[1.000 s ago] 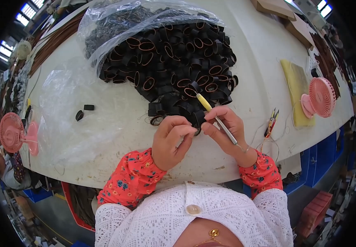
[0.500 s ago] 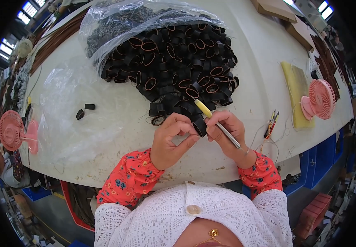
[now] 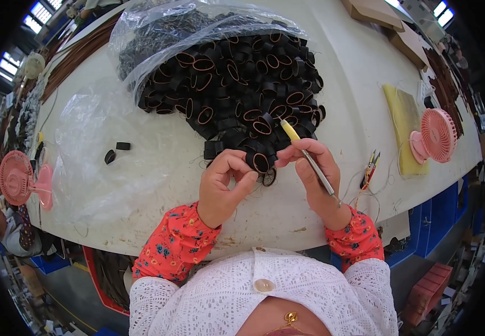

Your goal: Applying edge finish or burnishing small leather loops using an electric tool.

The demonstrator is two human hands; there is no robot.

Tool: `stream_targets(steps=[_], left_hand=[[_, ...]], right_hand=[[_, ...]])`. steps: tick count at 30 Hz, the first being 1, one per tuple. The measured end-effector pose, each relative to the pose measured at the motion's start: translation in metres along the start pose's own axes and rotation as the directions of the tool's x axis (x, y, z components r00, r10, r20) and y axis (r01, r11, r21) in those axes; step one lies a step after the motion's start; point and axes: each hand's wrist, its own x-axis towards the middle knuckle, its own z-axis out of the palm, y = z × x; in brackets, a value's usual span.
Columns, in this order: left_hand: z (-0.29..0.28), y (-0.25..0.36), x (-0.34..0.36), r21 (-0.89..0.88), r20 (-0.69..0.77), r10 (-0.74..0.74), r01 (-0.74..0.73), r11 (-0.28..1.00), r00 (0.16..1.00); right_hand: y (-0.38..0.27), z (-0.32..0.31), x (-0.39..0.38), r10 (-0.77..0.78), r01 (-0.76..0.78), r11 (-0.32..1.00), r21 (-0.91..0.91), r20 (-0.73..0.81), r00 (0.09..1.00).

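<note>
My left hand (image 3: 221, 187) is closed with a black loop (image 3: 258, 161) at its fingertips, in front of the large pile of similar loops (image 3: 225, 95) with copper-coloured edges. My right hand (image 3: 318, 182) grips a thin silver tool (image 3: 311, 163) with a yellow section (image 3: 289, 130), angled up and left over the pile; its index fingertip is close beside the loop in my left hand. A clear plastic bag (image 3: 197, 17) partly covers the back of the pile. Two separate black loops (image 3: 123, 145) lie at the left on loose plastic sheeting (image 3: 99, 179).
Pink fans stand left (image 3: 15, 178) and right (image 3: 437, 134) on the white table (image 3: 354, 95). A yellow pad (image 3: 399, 117), cutters (image 3: 369, 171) with wires, brown strips (image 3: 68, 61) and cardboard (image 3: 374, 14) lie around. Another person (image 3: 15, 235) is at left, blue crates (image 3: 427, 218) at right.
My left hand has shifted left, tilting the held loop so its opening shows. My right hand and tool have moved slightly right and up, the fingers parting a little from the loop.
</note>
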Motion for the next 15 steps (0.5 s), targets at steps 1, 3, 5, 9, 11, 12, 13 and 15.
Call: stream_targets(steps=[1, 3, 5, 9, 11, 12, 13, 15], left_hand=[[0.000, 0.000, 0.000, 0.000, -0.001, 0.001, -0.001, 1.000, 1.000], [0.001, 0.000, 0.001, 0.009, -0.060, 0.000, 0.000, 1.000, 0.998], [0.001, 0.001, 0.001, 0.040, -0.070, 0.009, -0.006, 0.999, 0.998], [0.002, 0.001, 0.000, 0.114, -0.082, 0.039, -0.030, 0.993, 0.996], [0.003, 0.002, 0.000, 0.119, -0.085, 0.044, -0.034, 0.992, 0.995], [0.003, 0.002, 0.000, 0.125, -0.091, 0.050, -0.039, 0.991, 0.995], [0.004, 0.002, 0.000, 0.125, -0.091, 0.050, -0.039, 0.991, 0.995], [0.004, 0.002, 0.000, 0.139, -0.094, 0.056, -0.043, 0.989, 0.994]], right_hand=[[0.000, -0.005, 0.000, -0.041, 0.040, 0.998, 0.043, 0.016, 0.999], [0.005, -0.015, 0.001, -0.135, 0.131, 0.989, 0.069, 0.046, 0.990], [0.006, -0.021, -0.002, -0.126, 0.116, 0.986, 0.121, 0.081, 0.989], [0.003, -0.018, -0.005, -0.110, 0.095, 0.987, 0.128, 0.113, 0.988], [0.002, -0.018, -0.005, -0.115, 0.103, 0.990, 0.095, 0.133, 0.984], [0.002, -0.017, -0.004, -0.114, 0.103, 0.991, 0.090, 0.132, 0.985], [0.001, -0.016, -0.004, -0.114, 0.103, 0.991, 0.086, 0.132, 0.985], [0.001, -0.015, -0.004, -0.112, 0.103, 0.992, 0.072, 0.123, 0.986]])
